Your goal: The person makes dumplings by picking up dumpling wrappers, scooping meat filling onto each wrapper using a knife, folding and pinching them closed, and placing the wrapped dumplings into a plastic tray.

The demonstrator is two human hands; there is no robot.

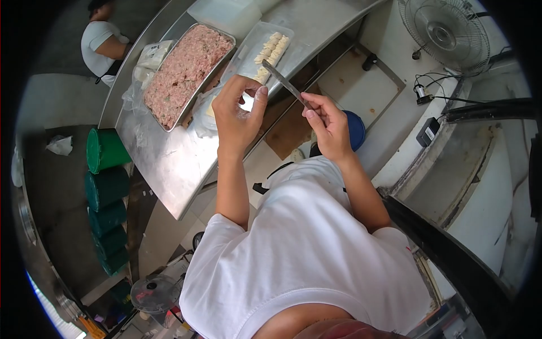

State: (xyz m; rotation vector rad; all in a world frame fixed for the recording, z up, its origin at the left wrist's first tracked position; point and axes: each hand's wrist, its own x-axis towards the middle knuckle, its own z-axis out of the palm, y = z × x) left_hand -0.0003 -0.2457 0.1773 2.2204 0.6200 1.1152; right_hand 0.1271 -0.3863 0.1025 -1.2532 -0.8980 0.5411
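Note:
My right hand [327,121] grips the end of a narrow flat metal spatula [286,83] between thumb and fingers; its blade points up and left toward my other hand. My left hand [238,116] is raised at the table's edge, fingers curled toward the thumb. A small white patch shows in that curl, but whether it is something held cannot be told. Beyond the hands, a clear plastic container [246,52] holds rows of small pale dumplings [272,47]. Left of them lies a metal tray heaped with pink minced meat [186,73]. Crumpled plastic [204,121] lies beside my left hand.
Plastic bags [132,96] lie at the left of the metal table [175,164]. A translucent tub [223,17] stands at the back. Green buckets [107,150] line the floor at left, a person [101,42] beyond. A fan [443,37] and cables are at right.

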